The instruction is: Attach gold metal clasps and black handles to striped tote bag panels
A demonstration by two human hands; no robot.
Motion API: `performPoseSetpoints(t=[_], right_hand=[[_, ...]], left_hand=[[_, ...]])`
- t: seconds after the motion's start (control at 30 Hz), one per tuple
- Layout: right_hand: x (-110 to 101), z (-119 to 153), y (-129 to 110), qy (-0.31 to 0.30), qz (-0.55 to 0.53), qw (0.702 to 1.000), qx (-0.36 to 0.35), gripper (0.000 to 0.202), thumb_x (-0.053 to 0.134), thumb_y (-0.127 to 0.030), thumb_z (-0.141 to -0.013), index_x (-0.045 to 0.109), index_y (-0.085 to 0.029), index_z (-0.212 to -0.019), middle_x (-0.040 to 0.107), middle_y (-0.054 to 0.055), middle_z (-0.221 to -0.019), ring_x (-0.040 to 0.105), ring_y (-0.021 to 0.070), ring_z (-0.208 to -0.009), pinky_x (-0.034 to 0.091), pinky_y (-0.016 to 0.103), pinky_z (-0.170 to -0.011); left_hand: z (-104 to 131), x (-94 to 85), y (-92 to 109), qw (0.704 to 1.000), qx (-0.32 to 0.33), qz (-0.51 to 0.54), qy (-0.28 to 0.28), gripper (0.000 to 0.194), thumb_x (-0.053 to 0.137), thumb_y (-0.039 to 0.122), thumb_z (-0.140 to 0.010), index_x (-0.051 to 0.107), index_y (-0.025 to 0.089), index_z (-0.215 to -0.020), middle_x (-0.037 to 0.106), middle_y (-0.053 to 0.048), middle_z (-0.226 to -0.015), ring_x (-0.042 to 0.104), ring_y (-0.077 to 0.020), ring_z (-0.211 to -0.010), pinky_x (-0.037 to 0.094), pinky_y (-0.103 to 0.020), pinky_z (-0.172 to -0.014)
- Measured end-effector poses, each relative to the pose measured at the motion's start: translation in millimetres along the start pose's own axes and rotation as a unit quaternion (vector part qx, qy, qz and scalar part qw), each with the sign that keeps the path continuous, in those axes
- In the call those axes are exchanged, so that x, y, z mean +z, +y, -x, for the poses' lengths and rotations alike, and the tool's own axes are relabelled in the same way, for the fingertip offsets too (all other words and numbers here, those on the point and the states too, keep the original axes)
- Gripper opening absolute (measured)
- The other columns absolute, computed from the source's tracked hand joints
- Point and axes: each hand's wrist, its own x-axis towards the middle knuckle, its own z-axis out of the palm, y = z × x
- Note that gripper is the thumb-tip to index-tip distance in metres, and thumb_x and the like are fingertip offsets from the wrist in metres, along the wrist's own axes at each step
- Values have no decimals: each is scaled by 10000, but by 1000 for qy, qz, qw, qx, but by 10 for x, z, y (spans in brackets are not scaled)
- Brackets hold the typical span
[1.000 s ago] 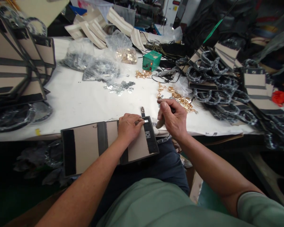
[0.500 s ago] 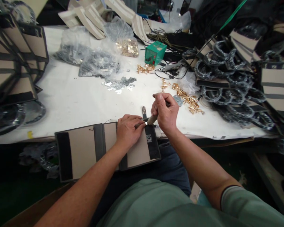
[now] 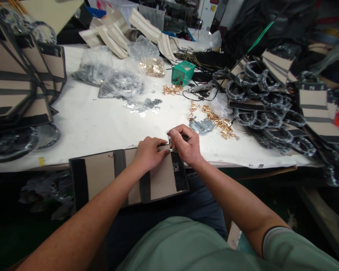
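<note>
A folding panel [image 3: 99, 175], beige with dark bands, rests over my lap against the table edge. My left hand [image 3: 150, 152] lies on its upper edge near the right end, thumb and forefinger closed at the edge. Just right of it, my right hand [image 3: 186, 145] is closed round a dark-handled tool [image 3: 184, 137]. The tool's working end is hidden by my fingers, close to my left fingertips. A small square metal plate [image 3: 176, 166] sits on the panel's dark right band.
Gold-coloured metal parts [image 3: 226, 130] and flat silvery plates [image 3: 202, 126] lie beyond my right hand. A green box [image 3: 183, 73] stands farther back. Plastic-wrapped rings [image 3: 245, 116] are piled at right, panels [image 3: 9, 90] stacked at left. Bagged metal pieces [image 3: 121, 82] lie behind.
My right hand has come down and left, close to my left hand, and the tool has turned within it. The metal clasp seen above the panel edge is now mostly covered.
</note>
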Motion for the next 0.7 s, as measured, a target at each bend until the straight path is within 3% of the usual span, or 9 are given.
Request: performPoseSetpoints(t=[0.13, 0.27, 0.5, 0.7], right_hand=[[1, 28, 25, 13, -21, 999, 33, 430, 631, -595, -923, 601, -215, -726, 531, -46, -525, 516, 121, -507, 442, 264, -546], [28, -66, 26, 12, -79, 996, 51, 449, 659, -591, -904, 558, -216, -677, 466, -66, -473, 441, 100, -411, 358, 246, -430], [23, -180, -215, 33, -71, 997, 5, 450, 616, -576, -936, 550, -225, -661, 483, -40, -521, 421, 96, -418, 322, 254, -417], [84, -89, -61, -5, -13, 1000, 23, 478, 660, -517, -920, 509, -216, -580, 481, -34, -501, 419, 106, -466, 342, 267, -462]], left_hand=[[-200, -187, -5, 989, -84, -33, -121, 372, 660, 620, -772, 801, 316, -933, 788, -31, -904, 695, -263, -828, 439, -334, -664], [-358, -284, 20, 970, -118, -21, -211, 344, 689, 615, -701, 783, 290, -764, 721, -12, -698, 648, -220, -675, 386, -315, -590], [-329, -287, 30, 970, -137, 0, -202, 377, 683, 649, -679, 781, 298, -776, 717, -6, -714, 629, -204, -666, 370, -308, -583], [-311, -287, 33, 968, -142, -20, -208, 372, 672, 640, -684, 724, 272, -669, 677, -11, -635, 611, -202, -630, 357, -311, -580]])
